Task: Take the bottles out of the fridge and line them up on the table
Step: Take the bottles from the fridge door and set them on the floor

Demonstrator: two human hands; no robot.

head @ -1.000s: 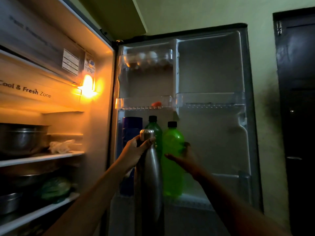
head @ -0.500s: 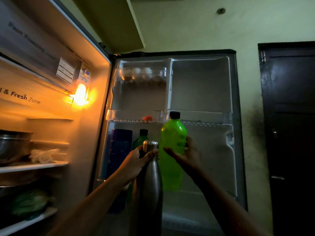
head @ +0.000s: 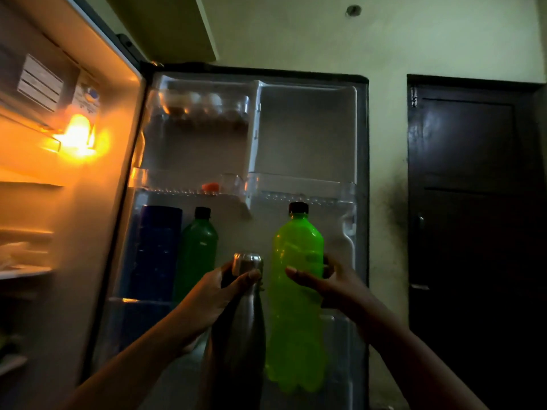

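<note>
Standing upright in front of the open fridge door point(head: 307, 134), the bright green bottle point(head: 297, 315) is pointing its black cap straight up, its long axis running vertical. The right hand point(head: 328, 287) is gripping it round the middle, thumb across the front and fingers behind. Just to its left, the steel bottle point(head: 236, 335) is also pointing cap-up, with its lower end running out of view. The left hand point(head: 213, 294) is clutching its neck just under the cap. Behind them, a dark green bottle point(head: 196, 253) and a dark blue bottle point(head: 157, 250) are standing upright side by side in the door's lower rack. Eggs point(head: 204, 100) are sitting in the top door tray, and the fridge lamp point(head: 77, 134) is glowing orange at the left.
</note>
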